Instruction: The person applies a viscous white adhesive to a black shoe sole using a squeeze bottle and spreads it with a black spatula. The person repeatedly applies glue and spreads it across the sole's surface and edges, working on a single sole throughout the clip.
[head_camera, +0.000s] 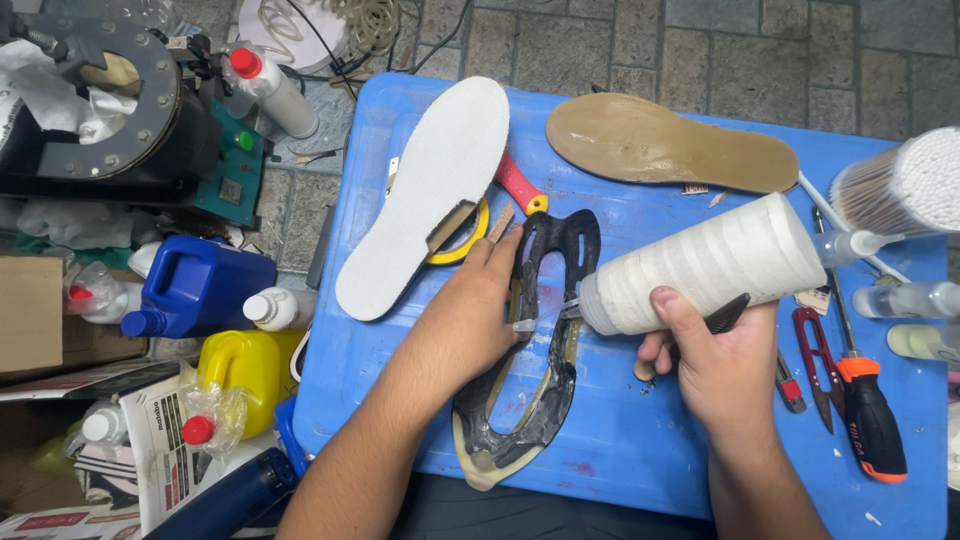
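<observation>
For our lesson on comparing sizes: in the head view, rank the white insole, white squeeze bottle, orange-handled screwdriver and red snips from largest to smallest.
1. White insole
2. White squeeze bottle, held in the right hand
3. Orange-handled screwdriver
4. Red snips

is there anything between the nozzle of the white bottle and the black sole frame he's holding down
Nothing visible. The white bottle, held in the right hand, has its clear nozzle right at the black sole frame, beside the left hand fingertips pressing the frame onto the blue table.
</observation>
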